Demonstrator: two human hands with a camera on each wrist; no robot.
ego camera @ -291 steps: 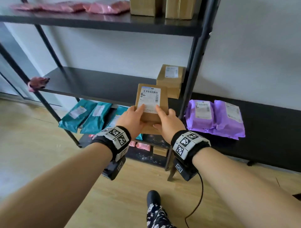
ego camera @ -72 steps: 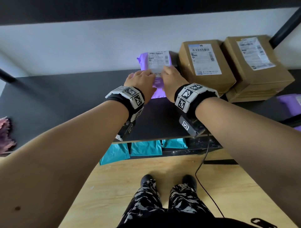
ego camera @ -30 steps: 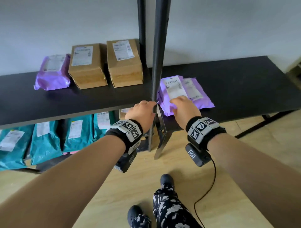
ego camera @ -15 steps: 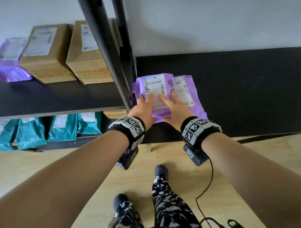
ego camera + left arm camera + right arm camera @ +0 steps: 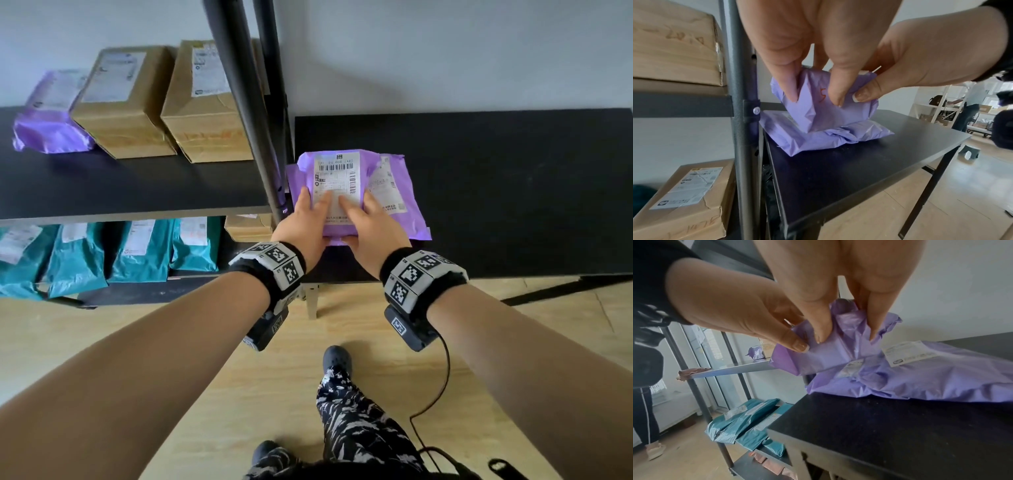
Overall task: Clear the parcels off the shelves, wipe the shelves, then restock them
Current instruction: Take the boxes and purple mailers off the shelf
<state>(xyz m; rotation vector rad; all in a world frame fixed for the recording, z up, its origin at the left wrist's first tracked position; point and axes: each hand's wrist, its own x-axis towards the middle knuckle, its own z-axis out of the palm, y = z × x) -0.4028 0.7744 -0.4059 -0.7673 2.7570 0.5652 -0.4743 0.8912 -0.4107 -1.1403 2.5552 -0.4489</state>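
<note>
Both hands hold one purple parcel (image 5: 337, 178) with a white label, lifted a little off the black table (image 5: 513, 192). My left hand (image 5: 305, 219) grips its left side, thumb on the label; in the left wrist view the fingers (image 5: 791, 87) dig into the purple parcel (image 5: 818, 113) from below. My right hand (image 5: 368, 226) grips the right side, and in the right wrist view the purple parcel (image 5: 818, 353) is pinched between thumb and fingers. A second purple parcel (image 5: 400, 202) lies flat under it. The shelf (image 5: 102, 192) to the left holds another purple parcel (image 5: 51, 116) and two cardboard boxes (image 5: 126, 102).
A black shelf post (image 5: 250, 102) stands just left of my left hand. Several teal parcels (image 5: 102, 253) lie on the lower shelf, beside a small cardboard box (image 5: 248, 226). A pink cloth (image 5: 692, 370) hangs off the far shelf end. Another person (image 5: 970, 104) stands in the background.
In half a second both hands have closed round the upper purple parcel and raised it slightly off the one below. Earlier I set a box and a purple parcel on the shelf.
</note>
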